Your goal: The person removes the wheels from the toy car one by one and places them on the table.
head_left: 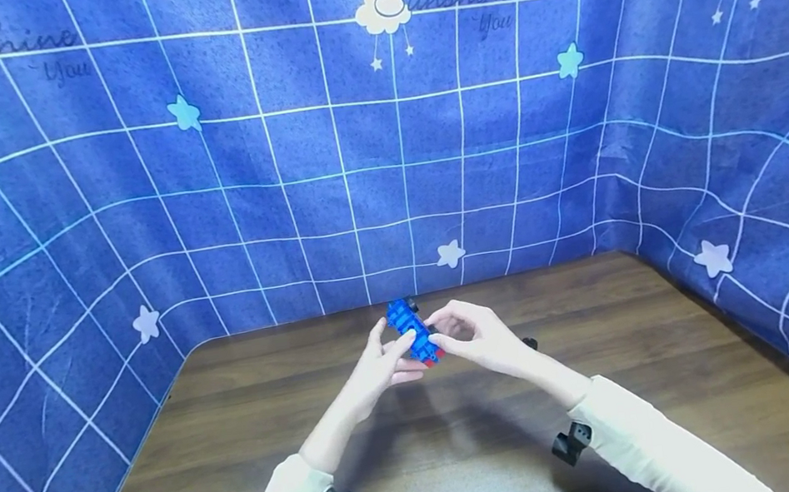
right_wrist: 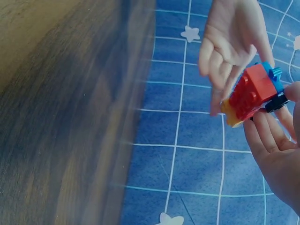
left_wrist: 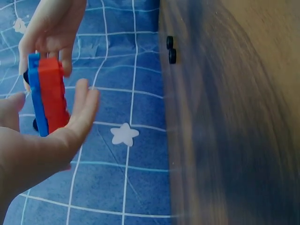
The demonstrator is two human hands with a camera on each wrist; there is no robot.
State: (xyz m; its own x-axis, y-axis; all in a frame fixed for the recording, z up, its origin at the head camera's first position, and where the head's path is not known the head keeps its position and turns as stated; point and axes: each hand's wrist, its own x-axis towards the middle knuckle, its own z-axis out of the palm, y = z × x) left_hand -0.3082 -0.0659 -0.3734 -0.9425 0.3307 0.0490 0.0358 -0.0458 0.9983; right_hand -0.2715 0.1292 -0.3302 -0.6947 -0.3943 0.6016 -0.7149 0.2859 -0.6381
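**Toy car in both hands, above table**

1 toy car (head_left: 418, 332), held up over table (head_left: 257, 400). Head cam: blue underside faces viewer, long axis approx 11 to 5 o'c, red showing at the 5 end; can't tell front from rear. L hand (head_left: 375, 375), at its 8, grips it w/ thumb on underside; R hand (head_left: 483, 336), at its 3, pinches the edge by a black wheel (right_wrist: 276, 102). L wrist cam: red body, axis approx 12 to 6, + 2 separate wheels (left_wrist: 172, 56) on table at car's 2; head cam has just 1 dark bit (head_left: 530, 343) nr R forearm (head_left: 557, 379). R wrist cam adds yellow piece (right_wrist: 229, 115), car's 7–8.
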